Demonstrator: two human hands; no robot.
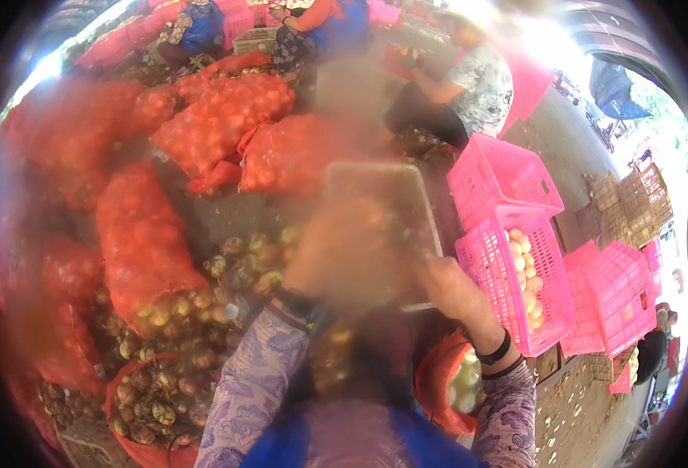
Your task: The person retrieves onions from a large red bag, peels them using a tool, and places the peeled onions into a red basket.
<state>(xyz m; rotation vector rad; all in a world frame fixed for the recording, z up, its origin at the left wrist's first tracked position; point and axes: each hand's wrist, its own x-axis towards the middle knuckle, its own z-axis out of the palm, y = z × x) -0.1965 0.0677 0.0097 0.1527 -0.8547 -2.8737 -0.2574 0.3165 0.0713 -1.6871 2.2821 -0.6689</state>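
Pink crate [553, 292] is part-filled with peeled onions [527, 273]; many unpeeled onions [199, 331] are left heaped. Left grip [332, 253], right grip [447, 287] blurred: open or closed can't be told.

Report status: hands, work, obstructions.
Left hand blurred, grip unclear. Right hand by pale-rimmed tray. Pale onions in pink crate, right. View hazy mid-frame.

Both forearms [482, 320] in pale-purple patterned fabric sleeves [254, 382] extended forward; bare left hand [320, 253] blurred, bare right hand [447, 287] clearer, grips unreadable
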